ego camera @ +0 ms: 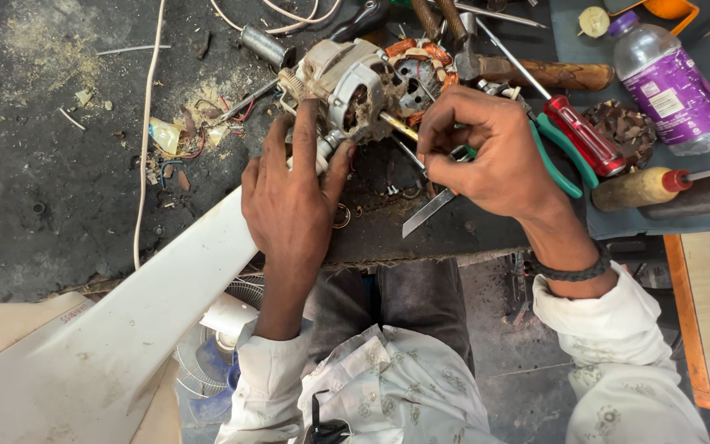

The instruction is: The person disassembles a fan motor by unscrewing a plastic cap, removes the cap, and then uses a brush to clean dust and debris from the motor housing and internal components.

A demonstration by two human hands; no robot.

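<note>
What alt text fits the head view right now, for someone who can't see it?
A person's left hand steadies a dirty electric motor on a dark workbench, while the right hand works a thin tool into it. Screwdrivers, green-handled pliers and a plastic bottle lie to the right.

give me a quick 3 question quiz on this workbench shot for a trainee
1. True or false: the left hand grips the small electric motor.
2. Which tool does the right hand hold? A) the hammer B) a thin tool with a brass-coloured shaft, tip at the motor C) the plastic bottle
3. Fill in: the red-handled screwdriver lies to the ____ of the right hand.

Key
1. True: its fingers wrap the motor's housing.
2. B; the hammer and the bottle lie untouched on the bench.
3. Right.
</note>
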